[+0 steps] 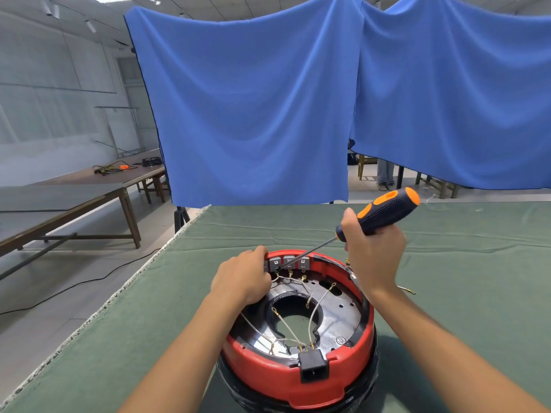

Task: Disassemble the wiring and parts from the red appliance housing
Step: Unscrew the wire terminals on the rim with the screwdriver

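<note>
Right now right hand (372, 251) fist-grips the screwdriver (384, 212), tip on grey terminal blocks (288, 261) at the far rim of the red housing (283, 372), left hand (243, 278) curled over that rim, housing on green table (477, 263).

Workshop hall behind hung blue cloth

Two wide blue fabric sheets (253, 108) hang across the view above a green felt-covered worktable (298, 225). At left, long brown wooden tables (89, 186) stand on a pale grey concrete floor (74, 269), crossed by a thin black cable (98, 278). Whitish panelled walls (53, 99) rise to a ceiling with strip lights (89, 25).
</note>
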